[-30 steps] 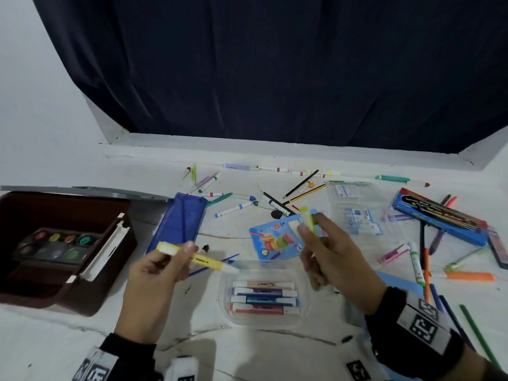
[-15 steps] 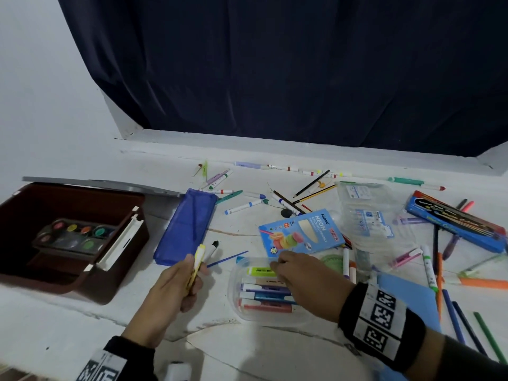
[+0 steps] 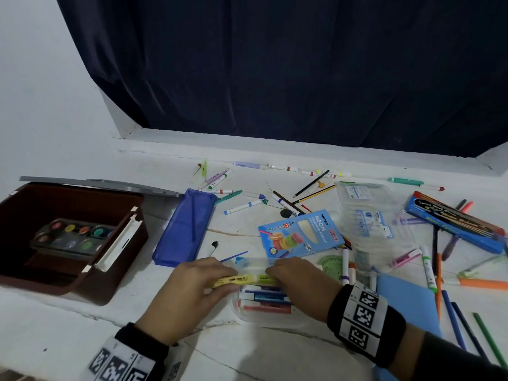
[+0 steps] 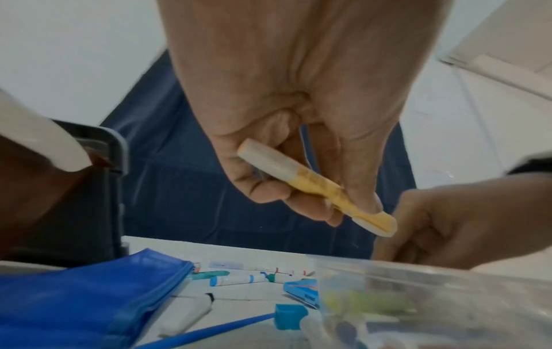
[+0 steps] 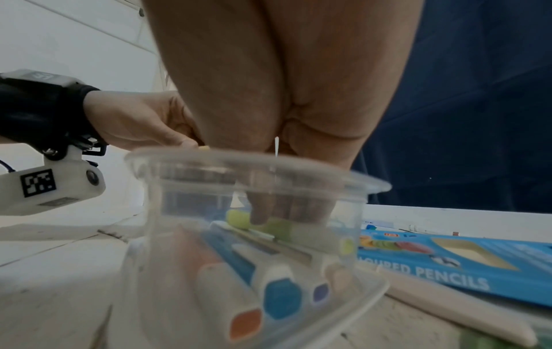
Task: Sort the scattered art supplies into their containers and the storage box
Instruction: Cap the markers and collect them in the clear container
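A clear plastic tub point(image 3: 247, 316) point(image 5: 256, 165) stands near the front edge and holds several highlighters lying side by side. My right hand point(image 3: 275, 273) point(image 5: 283, 212) reaches down into it, thumb and fingers pinching a green highlighter point(image 3: 264, 277) point(image 5: 278, 227) at the tub's far side. My left hand point(image 3: 222, 283) point(image 4: 343, 207) pinches a yellow highlighter point(image 3: 233, 280) point(image 4: 316, 186) level over the tub's left rim, its tip close to the right hand. The brown storage box point(image 3: 115, 281) sits open at the left with a paint palette point(image 3: 74, 233) inside.
A blue zip pouch point(image 3: 184, 229) lies between box and tub. Behind the tub lie a blue coloured-pencil pack point(image 3: 299, 235), a clear plastic sleeve point(image 3: 368, 215) and a blue paint box point(image 3: 453, 221). Markers and pencils are scattered across the back and right; a blue folder point(image 3: 406, 301) lies right.
My right hand lowered the green highlighter into the tub and still holds it there. My left hand brought the yellow highlighter rightward and down to the tub's rim.
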`<state>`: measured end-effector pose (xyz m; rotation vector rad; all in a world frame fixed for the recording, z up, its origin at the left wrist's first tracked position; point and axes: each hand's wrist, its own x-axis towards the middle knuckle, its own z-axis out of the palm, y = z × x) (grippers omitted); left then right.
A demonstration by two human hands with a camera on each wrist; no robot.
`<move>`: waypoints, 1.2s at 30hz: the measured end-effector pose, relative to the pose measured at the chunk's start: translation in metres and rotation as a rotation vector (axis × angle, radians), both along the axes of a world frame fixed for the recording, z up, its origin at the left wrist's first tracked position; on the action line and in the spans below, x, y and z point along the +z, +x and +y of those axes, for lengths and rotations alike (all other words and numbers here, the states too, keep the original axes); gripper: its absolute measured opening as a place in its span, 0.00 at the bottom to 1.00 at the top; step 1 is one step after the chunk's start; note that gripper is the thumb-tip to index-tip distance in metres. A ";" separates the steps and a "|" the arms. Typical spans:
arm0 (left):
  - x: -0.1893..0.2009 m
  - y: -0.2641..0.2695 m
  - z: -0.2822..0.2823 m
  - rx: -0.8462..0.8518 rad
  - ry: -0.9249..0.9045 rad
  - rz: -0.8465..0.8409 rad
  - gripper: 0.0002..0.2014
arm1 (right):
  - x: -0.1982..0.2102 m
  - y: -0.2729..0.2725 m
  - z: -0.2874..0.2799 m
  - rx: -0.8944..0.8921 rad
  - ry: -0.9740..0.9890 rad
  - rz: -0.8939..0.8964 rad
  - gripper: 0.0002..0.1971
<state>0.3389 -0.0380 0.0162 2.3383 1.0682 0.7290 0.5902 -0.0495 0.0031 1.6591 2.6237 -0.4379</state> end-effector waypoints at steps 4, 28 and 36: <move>-0.004 0.021 0.005 -0.104 0.045 0.172 0.16 | 0.004 0.008 -0.002 -0.005 -0.003 0.032 0.21; -0.005 0.091 0.017 -0.164 0.146 0.558 0.16 | 0.016 0.044 -0.030 -0.201 0.140 0.119 0.14; -0.004 0.096 0.017 -0.179 0.174 0.564 0.15 | 0.014 0.043 -0.028 -0.213 -0.006 0.110 0.21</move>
